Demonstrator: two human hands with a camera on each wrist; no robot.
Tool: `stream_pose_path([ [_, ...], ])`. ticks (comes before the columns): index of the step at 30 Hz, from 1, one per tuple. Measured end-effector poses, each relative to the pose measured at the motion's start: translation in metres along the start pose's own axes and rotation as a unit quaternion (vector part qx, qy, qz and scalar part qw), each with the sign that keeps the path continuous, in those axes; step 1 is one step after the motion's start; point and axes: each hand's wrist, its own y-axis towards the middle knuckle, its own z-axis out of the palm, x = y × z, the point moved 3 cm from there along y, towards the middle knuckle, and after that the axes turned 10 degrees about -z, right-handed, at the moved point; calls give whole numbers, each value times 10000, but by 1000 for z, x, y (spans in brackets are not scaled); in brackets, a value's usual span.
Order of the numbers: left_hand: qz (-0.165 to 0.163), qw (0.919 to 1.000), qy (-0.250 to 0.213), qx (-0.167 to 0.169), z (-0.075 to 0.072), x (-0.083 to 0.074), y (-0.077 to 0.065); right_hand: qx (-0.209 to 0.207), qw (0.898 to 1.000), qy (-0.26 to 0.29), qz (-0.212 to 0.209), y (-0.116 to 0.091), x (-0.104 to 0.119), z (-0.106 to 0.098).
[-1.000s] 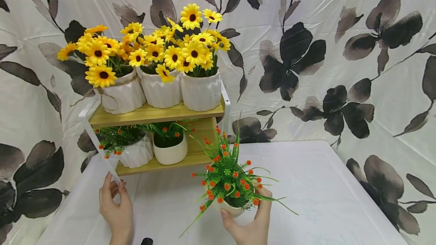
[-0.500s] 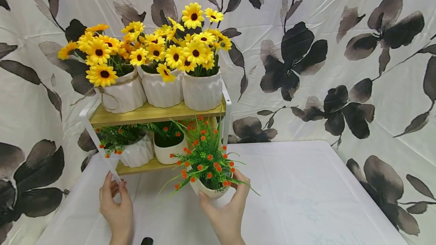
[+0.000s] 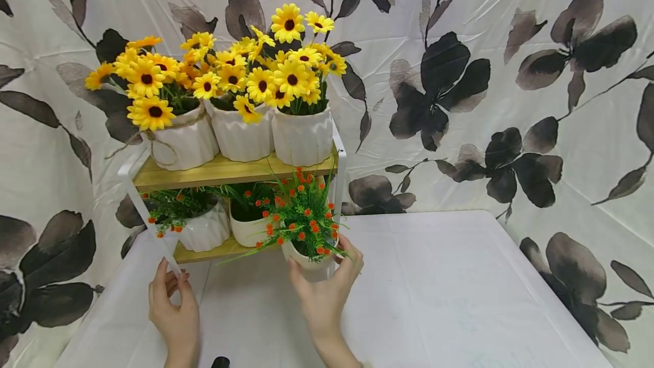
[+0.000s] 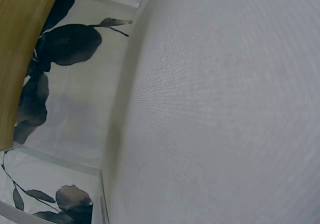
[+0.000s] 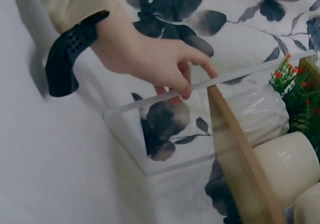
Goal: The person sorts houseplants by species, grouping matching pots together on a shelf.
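Note:
My right hand (image 3: 329,300) grips a cream pot by its rim, thumb at the front left and fingers round the right. This potted plant (image 3: 306,217) has orange-red flowers and long grassy leaves. It overlaps the right end of the lower shelf (image 3: 204,253) in the head view. My left hand (image 3: 175,320) pinches the front left leg (image 3: 153,231) of the white-framed plant rack, low down; the right wrist view shows the left hand (image 5: 155,59) there too. A white ridged pot (image 3: 204,229) and a smooth cream pot (image 3: 250,229), both planted, stand on the lower shelf.
On the upper shelf (image 3: 240,170) stand three white pots of yellow sunflowers (image 3: 291,81). The rack rests on a white table (image 3: 434,300) before a flower-printed cloth (image 3: 460,175). A small black object (image 3: 221,362) shows at the bottom edge.
My right hand has carried the orange-flowered potted plant left and away from me, up to the right end of the lower shelf. The left hand has stayed on the rack leg.

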Motion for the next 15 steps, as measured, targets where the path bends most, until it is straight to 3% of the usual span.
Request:
stream_pose_path([
  [15, -101, 9999, 23, -18, 0, 1, 0, -210, 9968, -203, 739, 5, 2, 21],
])
